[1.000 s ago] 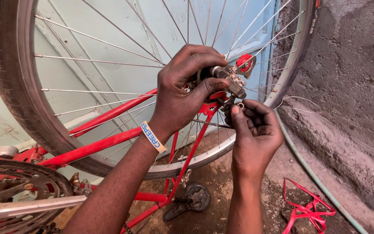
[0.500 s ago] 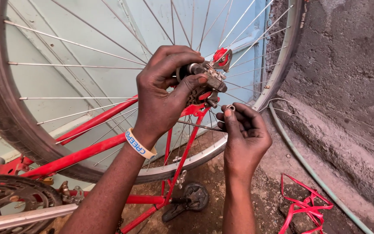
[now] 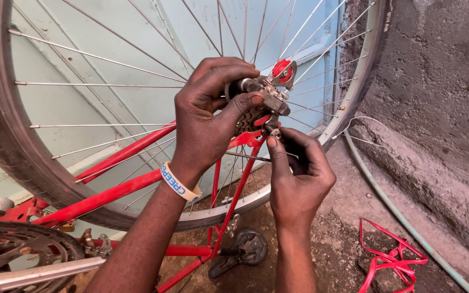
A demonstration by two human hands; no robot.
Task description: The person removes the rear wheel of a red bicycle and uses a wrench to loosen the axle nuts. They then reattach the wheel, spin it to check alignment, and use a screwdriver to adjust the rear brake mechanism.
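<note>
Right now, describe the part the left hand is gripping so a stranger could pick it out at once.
Find the big spoked rear wheel of the upturned red bicycle. At its hub, the left hand grips the rear derailleur. It is the grey metal piece with a red cap, unlike the red frame tubes around it.

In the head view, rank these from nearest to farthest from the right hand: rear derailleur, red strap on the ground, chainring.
From the right hand:
1. Rear derailleur, touching its fingertips, just above.
2. Red strap, on the ground, lower right.
3. Chainring, far lower left.
</note>
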